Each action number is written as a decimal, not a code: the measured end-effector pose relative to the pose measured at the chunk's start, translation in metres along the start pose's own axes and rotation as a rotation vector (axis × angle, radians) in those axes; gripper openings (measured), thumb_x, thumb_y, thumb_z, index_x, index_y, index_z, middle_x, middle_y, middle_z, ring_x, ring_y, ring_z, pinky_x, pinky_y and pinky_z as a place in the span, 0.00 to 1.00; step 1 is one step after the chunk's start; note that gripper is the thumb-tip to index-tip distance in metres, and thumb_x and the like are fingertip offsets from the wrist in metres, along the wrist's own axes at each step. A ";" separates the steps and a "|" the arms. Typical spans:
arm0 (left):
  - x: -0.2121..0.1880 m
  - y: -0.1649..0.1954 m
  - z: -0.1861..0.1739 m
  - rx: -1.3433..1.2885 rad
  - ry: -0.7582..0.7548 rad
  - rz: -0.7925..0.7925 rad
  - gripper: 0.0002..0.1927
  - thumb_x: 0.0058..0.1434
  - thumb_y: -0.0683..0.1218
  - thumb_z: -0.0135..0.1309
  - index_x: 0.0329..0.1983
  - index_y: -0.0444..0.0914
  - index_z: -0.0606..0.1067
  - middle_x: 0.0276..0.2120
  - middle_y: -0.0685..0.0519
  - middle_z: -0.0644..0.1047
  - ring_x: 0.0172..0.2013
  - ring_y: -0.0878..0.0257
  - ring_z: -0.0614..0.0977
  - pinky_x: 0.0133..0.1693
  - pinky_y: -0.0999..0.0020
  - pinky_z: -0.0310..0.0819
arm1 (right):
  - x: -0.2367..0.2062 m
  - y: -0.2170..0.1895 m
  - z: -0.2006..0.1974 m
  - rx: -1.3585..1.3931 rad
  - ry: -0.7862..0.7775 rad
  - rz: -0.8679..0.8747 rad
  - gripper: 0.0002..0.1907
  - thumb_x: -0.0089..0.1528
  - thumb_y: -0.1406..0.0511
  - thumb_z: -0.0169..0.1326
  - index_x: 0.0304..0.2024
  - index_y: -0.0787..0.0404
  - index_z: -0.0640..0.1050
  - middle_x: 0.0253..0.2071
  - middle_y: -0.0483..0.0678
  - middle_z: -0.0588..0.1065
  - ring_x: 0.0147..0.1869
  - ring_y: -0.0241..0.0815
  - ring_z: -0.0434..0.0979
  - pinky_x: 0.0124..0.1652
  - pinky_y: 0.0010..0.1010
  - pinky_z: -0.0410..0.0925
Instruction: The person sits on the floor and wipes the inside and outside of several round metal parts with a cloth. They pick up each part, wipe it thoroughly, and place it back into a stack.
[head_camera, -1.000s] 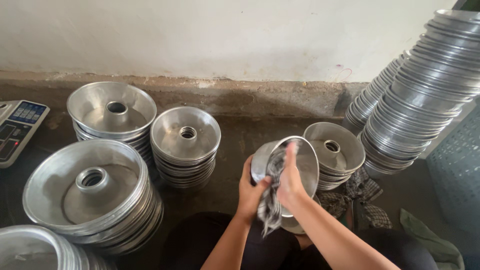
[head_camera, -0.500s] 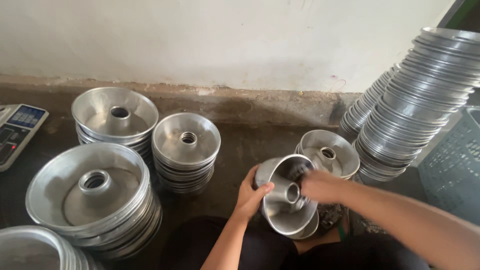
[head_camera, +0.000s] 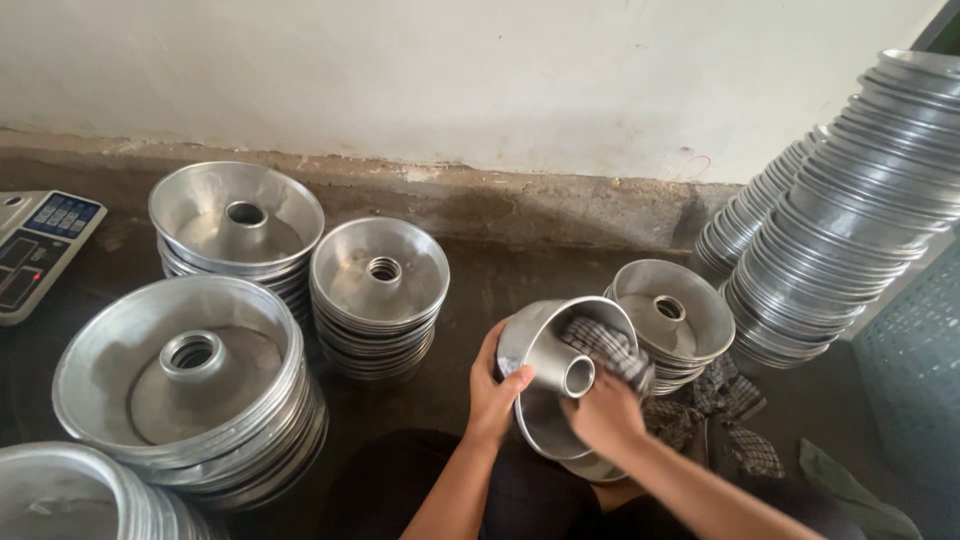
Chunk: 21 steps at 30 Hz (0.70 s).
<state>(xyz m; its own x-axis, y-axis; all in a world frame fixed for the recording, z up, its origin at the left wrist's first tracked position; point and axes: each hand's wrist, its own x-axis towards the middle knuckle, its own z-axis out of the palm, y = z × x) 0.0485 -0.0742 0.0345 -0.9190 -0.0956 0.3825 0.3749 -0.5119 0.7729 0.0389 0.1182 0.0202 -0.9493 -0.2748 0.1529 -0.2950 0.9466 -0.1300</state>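
My left hand grips the left rim of a small aluminium ring-shaped cake pan, held tilted on its side with its open face and centre tube toward me. My right hand is inside the pan, pressing a grey checked cloth against its inner wall. More of that cloth trails down to the floor on the right. Just behind the held pan stands a short stack of same-size pans.
Stacks of ring pans stand on the dark floor: small, medium, large, another at bottom left. Tall leaning stacks fill the right. A weighing scale lies far left; a wall runs behind.
The pan was turned from edge-on to open face toward me. My right hand moved off its outside, out to the right, then into the pan with the cloth.
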 end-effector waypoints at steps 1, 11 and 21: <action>0.000 0.001 0.002 0.005 0.014 0.019 0.40 0.51 0.47 0.63 0.67 0.28 0.66 0.58 0.43 0.75 0.59 0.56 0.76 0.60 0.64 0.68 | -0.005 -0.011 0.000 0.155 0.022 0.077 0.21 0.60 0.56 0.55 0.48 0.65 0.76 0.48 0.58 0.77 0.51 0.55 0.79 0.52 0.42 0.71; -0.005 0.020 0.020 0.406 -0.002 -0.003 0.44 0.45 0.44 0.68 0.66 0.32 0.66 0.55 0.43 0.79 0.55 0.58 0.80 0.57 0.65 0.73 | 0.026 -0.046 -0.049 1.557 -0.203 0.918 0.19 0.71 0.56 0.42 0.49 0.64 0.75 0.42 0.52 0.75 0.43 0.46 0.75 0.44 0.46 0.71; 0.001 0.016 0.025 0.394 0.114 -0.122 0.40 0.49 0.44 0.66 0.66 0.34 0.67 0.53 0.45 0.81 0.53 0.59 0.83 0.54 0.66 0.76 | -0.008 -0.049 -0.062 0.300 0.087 -0.018 0.17 0.69 0.56 0.45 0.50 0.61 0.76 0.45 0.56 0.77 0.47 0.52 0.77 0.47 0.47 0.72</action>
<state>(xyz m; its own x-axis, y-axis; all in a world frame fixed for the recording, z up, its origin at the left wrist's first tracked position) 0.0562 -0.0614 0.0594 -0.9588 -0.1597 0.2351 0.2604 -0.1624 0.9517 0.0676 0.0847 0.0864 -0.9344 -0.2634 0.2398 -0.3431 0.8462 -0.4077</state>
